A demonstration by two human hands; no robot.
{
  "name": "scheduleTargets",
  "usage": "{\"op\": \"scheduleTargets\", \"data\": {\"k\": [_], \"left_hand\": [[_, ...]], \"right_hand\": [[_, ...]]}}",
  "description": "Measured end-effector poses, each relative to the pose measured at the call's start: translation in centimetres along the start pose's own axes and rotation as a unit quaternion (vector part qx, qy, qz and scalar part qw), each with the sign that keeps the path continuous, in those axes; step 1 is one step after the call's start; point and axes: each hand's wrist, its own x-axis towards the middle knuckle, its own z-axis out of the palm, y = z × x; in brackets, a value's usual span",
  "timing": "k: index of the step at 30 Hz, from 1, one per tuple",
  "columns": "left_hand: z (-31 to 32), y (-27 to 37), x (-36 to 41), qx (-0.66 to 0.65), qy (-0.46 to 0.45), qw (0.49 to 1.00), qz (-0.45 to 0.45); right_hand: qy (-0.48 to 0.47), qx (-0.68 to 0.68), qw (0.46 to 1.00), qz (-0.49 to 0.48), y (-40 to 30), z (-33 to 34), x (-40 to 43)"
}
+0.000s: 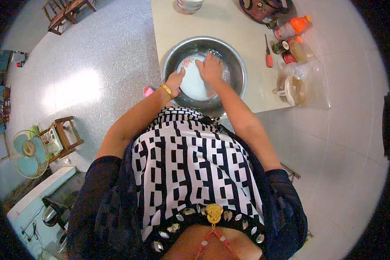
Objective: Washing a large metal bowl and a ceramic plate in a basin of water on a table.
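A large stainless steel basin (239, 58) stands at the table's near left part, right in front of me. Inside it, a white plate (193, 79) with red floral decoration near its rim is tilted. My left hand (175, 81), with a gold bangle at the wrist, grips the plate's left rim, thumb on the upper face. Across the plate's right side lies my right hand (212, 68), thumb apart and fingers pointing to the far wall of the basin. Whatever may be under its palm is hidden. Something shiny shows just beyond its fingertips, too small to name.
On the cream tabletop (256, 87), stacked bowls (190, 6) sit at the far edge. To the right are a dark bag (266, 9), a red-handled screwdriver (268, 58), an orange-capped bottle (292, 27) and a clear plastic bag (308, 81). An electric fan (29, 148) stands left.
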Motion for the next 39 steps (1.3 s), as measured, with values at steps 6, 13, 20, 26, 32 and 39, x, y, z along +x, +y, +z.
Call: {"op": "scheduleTargets", "data": {"k": [6,13,20,26,32,39], "left_hand": [[0.8,0.4,0.5,0.012,-0.019,1.000,0.007],[0.1,1.0,0.6,-0.047,-0.064,0.995,0.066],[-0.1,0.4,1.5,0.000,-0.017,0.999,0.036],[1.0,-0.9,1.7,0.019,-0.053,0.997,-0.048],[-0.2,-0.4,2.0,-0.082,-0.087,0.993,-0.001],[1.1,0.3,1.3,-0.079,-0.009,0.996,-0.042]], "right_hand": [[0.193,-0.006,0.974,-0.117,-3.0,2.0,-2.1],[-0.107,0.045,0.950,-0.291,-2.1,1.6,-5.2],[-0.045,0.043,0.980,-0.189,3.0,3.0,-5.4],[0.010,0.066,0.988,-0.141,-0.6,3.8,-3.3],[-0.114,0.171,0.942,-0.265,-0.6,2.7,-5.6],[0.054,0.111,0.960,-0.253,1.9,2.1,-7.3]]}}
